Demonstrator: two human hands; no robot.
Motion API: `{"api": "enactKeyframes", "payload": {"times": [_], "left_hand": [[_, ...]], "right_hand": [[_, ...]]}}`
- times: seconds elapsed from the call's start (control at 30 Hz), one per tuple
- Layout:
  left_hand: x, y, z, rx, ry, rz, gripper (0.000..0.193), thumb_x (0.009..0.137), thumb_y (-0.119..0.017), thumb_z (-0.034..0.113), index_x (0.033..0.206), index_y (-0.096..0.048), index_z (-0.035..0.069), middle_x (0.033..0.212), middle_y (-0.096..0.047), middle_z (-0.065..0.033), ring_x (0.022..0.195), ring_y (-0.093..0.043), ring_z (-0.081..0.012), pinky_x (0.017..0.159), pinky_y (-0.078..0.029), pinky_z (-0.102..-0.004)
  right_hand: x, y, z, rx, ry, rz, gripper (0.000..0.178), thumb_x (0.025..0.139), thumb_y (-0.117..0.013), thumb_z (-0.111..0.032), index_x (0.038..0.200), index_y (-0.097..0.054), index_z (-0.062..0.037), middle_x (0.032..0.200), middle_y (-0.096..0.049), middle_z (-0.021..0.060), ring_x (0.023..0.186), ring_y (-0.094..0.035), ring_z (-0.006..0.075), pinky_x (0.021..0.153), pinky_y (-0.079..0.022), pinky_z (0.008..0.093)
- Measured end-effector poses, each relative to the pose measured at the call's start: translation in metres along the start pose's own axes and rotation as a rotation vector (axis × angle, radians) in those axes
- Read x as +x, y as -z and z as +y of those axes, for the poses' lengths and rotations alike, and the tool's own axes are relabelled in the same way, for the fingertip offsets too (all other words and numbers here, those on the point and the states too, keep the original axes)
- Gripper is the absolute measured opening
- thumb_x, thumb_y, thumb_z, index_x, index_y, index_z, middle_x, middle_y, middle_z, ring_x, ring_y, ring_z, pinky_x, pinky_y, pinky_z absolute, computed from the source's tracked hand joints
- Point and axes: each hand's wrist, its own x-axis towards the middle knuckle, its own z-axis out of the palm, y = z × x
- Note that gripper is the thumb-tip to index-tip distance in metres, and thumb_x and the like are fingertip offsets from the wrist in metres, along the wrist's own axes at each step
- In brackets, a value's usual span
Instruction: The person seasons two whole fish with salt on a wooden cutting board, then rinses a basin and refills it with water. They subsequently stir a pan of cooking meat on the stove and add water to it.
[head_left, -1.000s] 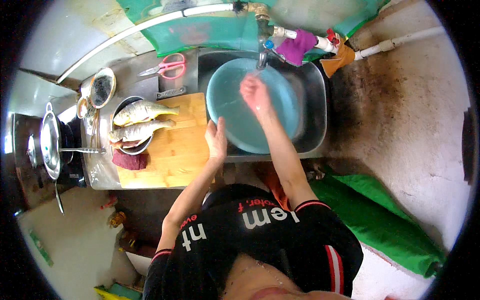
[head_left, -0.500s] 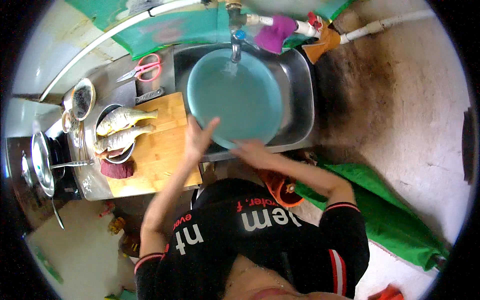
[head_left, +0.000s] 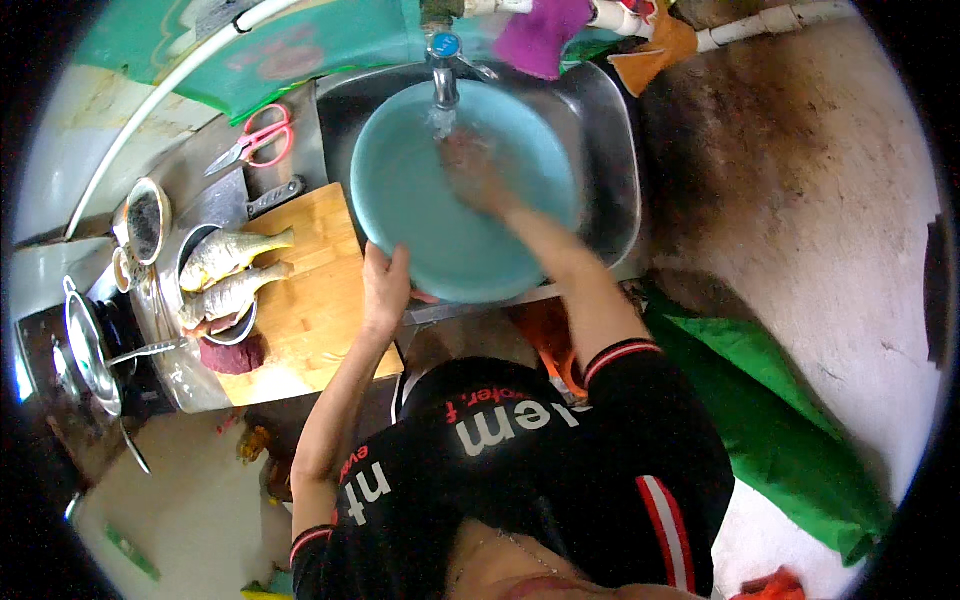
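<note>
A round light-blue basin [head_left: 365,190] with water in it sits in the metal sink [head_left: 610,150]. Its near left rim is gripped by my left hand [head_left: 385,288], beside the cutting board's edge; some of the fingers are hidden under the rim. My right hand [head_left: 475,172] reaches into the basin just below the tap [head_left: 444,85], where water splashes. Motion and water smear its fingers, so I cannot tell whether they hold anything.
Left of the sink, a wooden cutting board [head_left: 310,320] lies beside two fish [head_left: 235,290] over a bowl. A dark red chunk [head_left: 232,353], a cleaver [head_left: 228,200], pink-handled scissors [head_left: 258,140] and a dark-filled bowl [head_left: 148,222] are nearby. A lidded pan [head_left: 92,345] stands farther left.
My right hand has moved from the near rim into the basin, under the tap. My left hand has shifted slightly down and now grips the rim. The view has shifted a little.
</note>
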Motion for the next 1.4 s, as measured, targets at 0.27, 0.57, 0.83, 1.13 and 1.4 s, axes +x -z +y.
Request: {"api": "enactKeyframes", "payload": {"times": [0.27, 0.57, 0.83, 1.13, 1.4], "left_hand": [[0.034, 0.011, 0.016, 0.420, -0.194, 0.141, 0.035, 0.087, -0.055, 0.027, 0.104, -0.050, -0.003, 0.091, -0.060, -0.0196, 0.079, -0.062, -0.0264, 0.062, -0.049, -0.0358], [-0.011, -0.018, -0.021, 0.291, -0.246, 0.177, 0.038, 0.079, -0.062, 0.016, 0.103, -0.040, -0.003, 0.089, -0.056, -0.0201, 0.075, -0.060, -0.0270, 0.063, -0.049, -0.0353], [0.000, -0.021, -0.011, 0.047, -0.030, 0.061, 0.030, 0.083, -0.049, 0.008, 0.104, -0.033, -0.006, 0.092, -0.052, -0.0205, 0.067, -0.063, -0.0276, 0.040, -0.056, -0.0346], [0.004, -0.022, 0.024, 0.002, 0.063, 0.082, 0.054, 0.092, -0.045, 0.040, 0.116, -0.038, -0.008, 0.104, -0.051, -0.0208, 0.077, -0.062, -0.0274, 0.042, -0.056, -0.0336], [0.006, -0.029, -0.008, 0.235, -0.415, 0.332, 0.017, 0.087, -0.055, 0.013, 0.086, -0.048, -0.003, 0.065, -0.054, -0.0136, 0.060, -0.052, -0.0155, 0.054, -0.043, -0.0320]], "right_hand": [[-0.065, 0.087, -0.079, 0.500, 0.239, -0.536, 0.045, 0.092, -0.043, -0.020, 0.132, -0.036, -0.0022, 0.135, -0.037, 0.0221, 0.120, -0.042, 0.0331, 0.100, -0.032, 0.0421], [-0.111, 0.130, -0.073, 1.003, 0.058, -0.808, 0.051, 0.096, -0.033, -0.032, 0.135, -0.035, 0.0002, 0.141, -0.033, 0.0163, 0.130, -0.031, 0.0296, 0.108, -0.022, 0.0384], [-0.025, 0.076, 0.044, -0.527, 0.130, -0.448, 0.051, 0.088, -0.046, -0.027, 0.131, -0.038, -0.0013, 0.132, -0.041, 0.0204, 0.116, -0.043, 0.0377, 0.098, -0.035, 0.0479], [0.001, 0.071, -0.134, 1.364, -0.115, 0.114, 0.051, 0.093, -0.039, -0.028, 0.136, -0.032, -0.0015, 0.141, -0.029, 0.0195, 0.138, -0.003, 0.0363, 0.109, -0.001, 0.0523], [0.083, 0.062, -0.029, 0.487, 0.006, 0.172, 0.040, 0.089, -0.046, -0.025, 0.126, -0.048, -0.0105, 0.124, -0.051, 0.0132, 0.120, -0.043, 0.0321, 0.099, -0.034, 0.0386]]}}
